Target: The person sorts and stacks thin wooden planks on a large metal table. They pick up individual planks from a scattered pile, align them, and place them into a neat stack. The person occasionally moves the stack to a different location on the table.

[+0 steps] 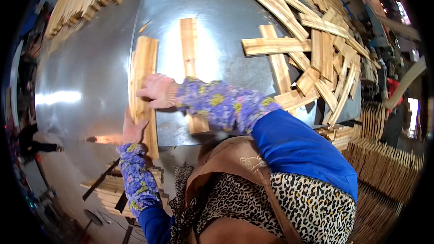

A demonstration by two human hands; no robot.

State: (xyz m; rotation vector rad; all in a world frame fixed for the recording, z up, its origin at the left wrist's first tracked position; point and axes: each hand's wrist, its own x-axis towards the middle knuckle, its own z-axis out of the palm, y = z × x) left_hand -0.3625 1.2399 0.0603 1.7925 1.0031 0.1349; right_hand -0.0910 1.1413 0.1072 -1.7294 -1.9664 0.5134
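Note:
Two long, pale wooden boards (145,56) lie side by side, partly overlapping, along the seam of the metal table; their near end sticks out past its front edge. My right hand (159,90) rests on top of the wider board with fingers spread toward the left. Lower down, my left hand (132,127) touches the left side of these boards, its thumb apart from the fingers and over the wood. Right of them lies a single board (188,45), its middle hidden beneath my right forearm; its near end shows below the sleeve.
The metal table (217,27) bears a jumbled heap of boards (323,54) at its right and a neat row of boards (86,2) at the far left. More boards (108,190) are stacked below the front edge. Bundled wooden strips (384,162) stand at the right.

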